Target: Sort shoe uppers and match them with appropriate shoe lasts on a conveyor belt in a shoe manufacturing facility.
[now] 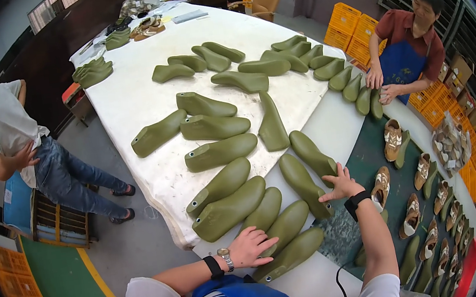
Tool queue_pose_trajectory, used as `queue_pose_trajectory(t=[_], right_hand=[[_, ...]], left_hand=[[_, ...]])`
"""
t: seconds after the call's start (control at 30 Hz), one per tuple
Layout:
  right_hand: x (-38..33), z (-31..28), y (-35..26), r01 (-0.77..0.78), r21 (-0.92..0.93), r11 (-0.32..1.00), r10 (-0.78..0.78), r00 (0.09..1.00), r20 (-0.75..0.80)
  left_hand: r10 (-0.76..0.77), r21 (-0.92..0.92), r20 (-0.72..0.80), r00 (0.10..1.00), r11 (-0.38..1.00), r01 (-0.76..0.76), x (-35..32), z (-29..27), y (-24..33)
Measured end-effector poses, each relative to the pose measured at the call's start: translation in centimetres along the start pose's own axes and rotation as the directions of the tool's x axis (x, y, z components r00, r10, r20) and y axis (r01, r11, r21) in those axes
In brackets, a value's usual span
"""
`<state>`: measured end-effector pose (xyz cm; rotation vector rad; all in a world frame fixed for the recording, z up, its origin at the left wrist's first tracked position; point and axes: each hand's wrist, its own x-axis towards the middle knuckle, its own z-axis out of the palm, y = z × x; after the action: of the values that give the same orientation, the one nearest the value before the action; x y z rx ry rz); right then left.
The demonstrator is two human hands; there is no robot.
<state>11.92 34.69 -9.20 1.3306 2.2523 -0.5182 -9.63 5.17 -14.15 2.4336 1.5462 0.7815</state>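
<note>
Green shoe lasts lie in front of me on the table. My left hand (251, 248) rests with its fingers stretched over the near group, touching a shoe last (288, 225); another shoe last (295, 254) lies just in front of it. My right hand (342, 183) is spread over the heel ends of two lasts. Its thumb reaches the left shoe last (298, 177), and its fingers touch the right shoe last (311, 150). Neither hand wraps round anything. Several more lasts, among them one shoe last (220, 152), lie loosely to the left and ahead.
A white-covered table (138, 60) stretches ahead. Right of it, a dark green surface (361, 139) carries brown-and-white shoes (393, 140) beside lasts. A co-worker (409, 44) at the far right handles a row of lasts. Another person (28, 132) stands left. Orange crates (347, 22) are stacked behind.
</note>
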Motion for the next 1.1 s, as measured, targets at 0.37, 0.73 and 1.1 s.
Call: queue_pose_trajectory(t=[0.37, 0.73, 1.1], right_hand=[[0.7, 2.5, 1.6, 0.272, 0.288, 0.918, -0.193, 0.942, -0.274], [-18.7, -1.9, 7.8, 0.263, 0.140, 0.955, -0.133, 0.798, -0.588], [-63.7, 14.5, 10.4, -0.661, 0.607, 0.441, 0.881, 0.448, -0.153]], left_hand=[[-0.014, 0.035, 0.041, 0.999, 0.999, 0.012, 0.9, -0.5, 0.1], [0.049, 0.009, 0.083, 0.995, 0.999, -0.050, 1.6, 0.3, 1.0], [0.141, 0.150, 0.094, 0.986, 0.977, -0.154, -0.3, 1.5, 0.6]])
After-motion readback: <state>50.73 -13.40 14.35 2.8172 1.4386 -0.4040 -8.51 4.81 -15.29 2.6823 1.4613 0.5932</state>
